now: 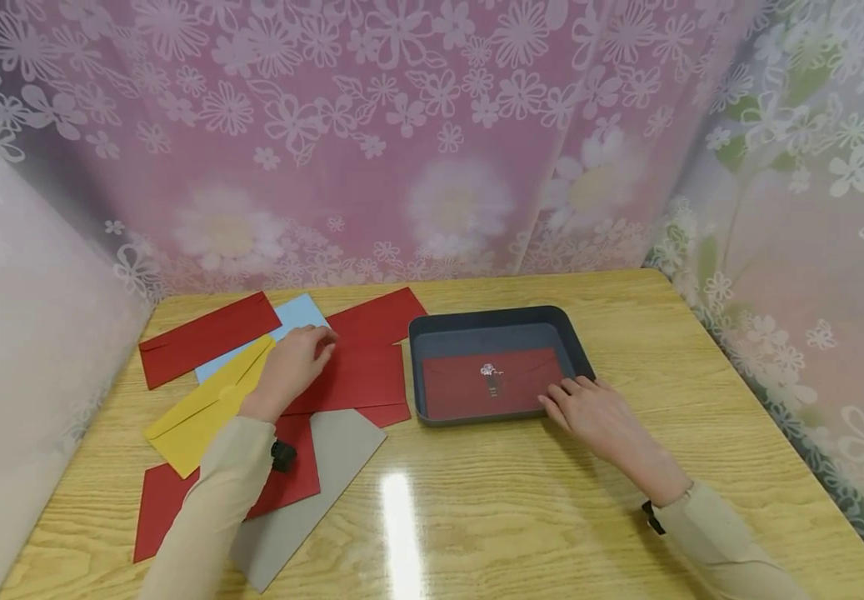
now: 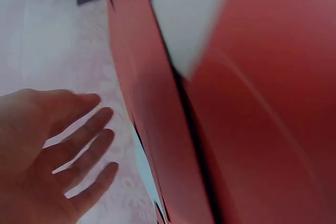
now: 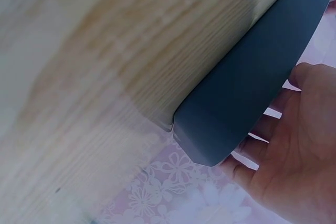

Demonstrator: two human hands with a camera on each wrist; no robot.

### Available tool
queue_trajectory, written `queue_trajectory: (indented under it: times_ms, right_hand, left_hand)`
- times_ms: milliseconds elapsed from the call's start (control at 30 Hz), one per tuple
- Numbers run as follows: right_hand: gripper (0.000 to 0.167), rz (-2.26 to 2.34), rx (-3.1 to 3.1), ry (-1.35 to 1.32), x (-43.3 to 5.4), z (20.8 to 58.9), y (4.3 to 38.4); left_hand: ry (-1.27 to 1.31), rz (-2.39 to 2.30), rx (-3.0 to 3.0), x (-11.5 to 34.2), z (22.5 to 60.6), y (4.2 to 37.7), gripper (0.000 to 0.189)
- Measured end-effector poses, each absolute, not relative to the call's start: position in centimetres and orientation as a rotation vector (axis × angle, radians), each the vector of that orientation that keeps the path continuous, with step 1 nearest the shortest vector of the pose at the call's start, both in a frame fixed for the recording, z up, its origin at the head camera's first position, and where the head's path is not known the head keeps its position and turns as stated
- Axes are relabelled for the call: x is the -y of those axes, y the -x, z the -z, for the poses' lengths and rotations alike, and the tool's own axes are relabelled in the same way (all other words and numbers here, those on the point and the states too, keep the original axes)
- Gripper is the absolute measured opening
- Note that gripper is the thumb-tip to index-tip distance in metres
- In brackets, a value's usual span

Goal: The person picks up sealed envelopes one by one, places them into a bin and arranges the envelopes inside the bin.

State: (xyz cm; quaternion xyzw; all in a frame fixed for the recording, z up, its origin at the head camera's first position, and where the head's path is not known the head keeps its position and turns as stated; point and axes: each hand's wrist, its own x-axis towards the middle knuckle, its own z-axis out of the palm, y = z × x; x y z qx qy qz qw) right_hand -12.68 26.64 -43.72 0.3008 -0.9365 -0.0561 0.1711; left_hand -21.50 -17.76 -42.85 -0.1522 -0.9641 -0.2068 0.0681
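A dark grey tray [image 1: 502,317] stands on the table, and a red envelope [image 1: 454,392] with a small printed flower lies flat in it. My right hand [image 1: 600,417] holds the tray's front right corner, fingers over the rim and thumb near the outer wall. In the right wrist view, that wall partly hides the fingers. Above the spread of envelopes on the left is my left hand [image 1: 292,371], fingers loosely bent, nothing in them. Nearest to it are red envelopes [image 1: 364,375] and a yellow envelope [image 1: 210,412]. The left wrist view shows its fingers apart from the paper.
A light blue envelope [image 1: 298,315] lies partly under another red envelope [image 1: 207,337] at the back left. A grey envelope [image 1: 342,467] and more red ones overlap towards the front. Floral curtains [image 1: 402,167] surround the wooden table [image 1: 506,517], whose front reflects light.
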Motion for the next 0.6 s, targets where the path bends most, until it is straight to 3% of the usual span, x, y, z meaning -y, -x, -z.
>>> queue_trajectory:
  times_ms: [133, 267, 400, 600]
  right_hand:
    - [0.025, 0.170, 2.668, -0.848, -26.6, 43.7, 12.7]
    - [0.025, 0.176, 2.681, -0.840, -26.7, 43.7, 12.7]
    - [0.025, 0.180, 2.682, -0.840, -26.7, 43.8, 12.7]
    - [0.026, 0.183, 2.671, -0.847, -26.8, 43.9, 12.8]
  left_hand:
    - [0.483, 0.432, 2.962, 19.3, 43.4, 21.6, 0.024]
    - [0.492, 0.292, 3.005, 20.1, 43.3, 21.4, 0.038]
    - [0.506, 0.277, 3.057, 20.5, 43.0, 21.4, 0.056]
    - [0.523, 0.313, 3.100, 20.7, 43.2, 21.6, 0.066]
